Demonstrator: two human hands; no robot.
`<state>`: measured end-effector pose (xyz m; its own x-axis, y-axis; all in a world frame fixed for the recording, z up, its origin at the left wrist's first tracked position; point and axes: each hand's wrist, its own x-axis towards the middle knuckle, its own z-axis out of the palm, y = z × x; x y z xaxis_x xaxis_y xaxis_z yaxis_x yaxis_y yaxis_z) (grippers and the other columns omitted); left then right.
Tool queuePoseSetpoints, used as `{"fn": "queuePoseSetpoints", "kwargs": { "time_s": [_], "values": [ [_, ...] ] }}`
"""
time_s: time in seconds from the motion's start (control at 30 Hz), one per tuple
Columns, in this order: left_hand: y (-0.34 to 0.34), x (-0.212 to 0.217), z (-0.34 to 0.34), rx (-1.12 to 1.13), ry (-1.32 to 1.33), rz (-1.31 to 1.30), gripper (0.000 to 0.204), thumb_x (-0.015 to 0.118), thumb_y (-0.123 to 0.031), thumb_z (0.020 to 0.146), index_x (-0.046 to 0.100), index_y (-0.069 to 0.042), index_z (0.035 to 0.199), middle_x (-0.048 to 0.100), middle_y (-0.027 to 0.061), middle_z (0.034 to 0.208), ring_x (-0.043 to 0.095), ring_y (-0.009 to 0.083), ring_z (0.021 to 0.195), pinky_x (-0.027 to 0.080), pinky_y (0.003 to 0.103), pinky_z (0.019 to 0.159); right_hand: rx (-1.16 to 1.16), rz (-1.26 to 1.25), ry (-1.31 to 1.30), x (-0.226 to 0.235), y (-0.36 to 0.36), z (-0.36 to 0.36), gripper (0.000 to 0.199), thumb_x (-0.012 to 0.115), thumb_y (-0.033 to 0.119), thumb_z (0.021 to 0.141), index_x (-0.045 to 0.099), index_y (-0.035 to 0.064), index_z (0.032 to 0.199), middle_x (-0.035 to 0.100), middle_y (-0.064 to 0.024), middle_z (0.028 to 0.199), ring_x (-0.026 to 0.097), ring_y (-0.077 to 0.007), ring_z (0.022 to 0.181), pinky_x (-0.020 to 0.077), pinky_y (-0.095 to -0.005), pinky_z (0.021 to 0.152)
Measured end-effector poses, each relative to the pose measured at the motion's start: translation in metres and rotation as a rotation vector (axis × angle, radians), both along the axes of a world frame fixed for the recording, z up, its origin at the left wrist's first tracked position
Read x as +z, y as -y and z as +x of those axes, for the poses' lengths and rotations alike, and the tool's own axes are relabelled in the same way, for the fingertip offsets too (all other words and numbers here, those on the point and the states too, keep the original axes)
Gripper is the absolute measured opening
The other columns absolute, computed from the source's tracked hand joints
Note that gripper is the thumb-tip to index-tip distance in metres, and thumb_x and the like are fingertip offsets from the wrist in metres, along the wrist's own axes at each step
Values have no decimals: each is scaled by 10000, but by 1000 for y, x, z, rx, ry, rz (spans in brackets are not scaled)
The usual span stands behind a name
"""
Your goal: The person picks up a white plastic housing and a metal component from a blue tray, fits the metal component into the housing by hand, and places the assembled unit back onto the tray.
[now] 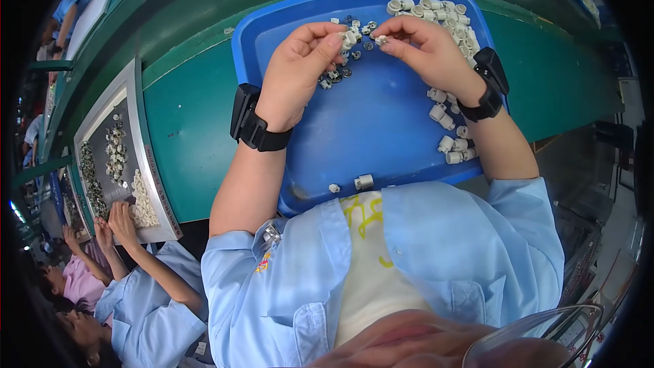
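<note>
Your right hand (426, 48) pinches a tiny pale part (380, 40) betw. thumb and forefinger, held just over the blue tray (381, 123) near its far middle. Too small to tell the part's shape. Your left hand (300, 68) has its fingertips closed on a white piece (349, 37), touching or nearly touching the right fingers; can't tell if the two bits are joined. Other fingers of both hands are curled in, narrow.

Under and betw. the hands lies a scatter of small dark rings and bits (337, 75) on the tray floor, partly hidden by the left fingers. A pile of white cylindrical caps (446, 17) sits at the tray's far right corner; more caps (453, 143) run along the right side, some covered by your right wrist. One lone cap (364, 182) and a tiny white bit (334, 188) lie near the tray's near edge.

Both wrists carry black bands w/ boxy units: left (252, 123), right (489, 88).

Tray sits on a green bench (191, 123); its near edge is cut off by your light blue shirt (436, 245).

To your left, another person's hands (116, 221) rest at a grey metal tray (146, 163) w/ rows of small parts; details blurred by lens bend. A clear curved rim (538, 334) intrudes at lower right, unclear what.
</note>
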<state>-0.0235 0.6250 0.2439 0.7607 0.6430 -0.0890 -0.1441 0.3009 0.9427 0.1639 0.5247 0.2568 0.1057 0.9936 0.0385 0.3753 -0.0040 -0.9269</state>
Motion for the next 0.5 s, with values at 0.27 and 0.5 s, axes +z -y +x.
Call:
{"fn": "queuePoseSetpoints", "kwargs": {
  "time_s": [0.27, 0.5],
  "values": [
    [14, 9, 2, -166, 104, 30, 224, 560, -123, 864, 541, -4, 1053, 591, 23, 910, 535, 75, 828, 431, 204, 733, 150, 175, -232, 11, 12, -8, 263, 544, 18, 847, 515, -18, 1106, 545, -52, 1053, 534, -60, 861, 439, -186, 750],
    [12, 7, -2, -166, 69, 28, 225, 566, -129, 862, 559, -19, 1058, 590, 21, 917, 529, 74, 823, 431, 206, 738, 153, 74, -291, 23, 17, -9, 289, 546, 56, 854, 499, -15, 1131, 550, -67, 1035, 523, -62, 825, 436, -191, 713]
  ]
}}
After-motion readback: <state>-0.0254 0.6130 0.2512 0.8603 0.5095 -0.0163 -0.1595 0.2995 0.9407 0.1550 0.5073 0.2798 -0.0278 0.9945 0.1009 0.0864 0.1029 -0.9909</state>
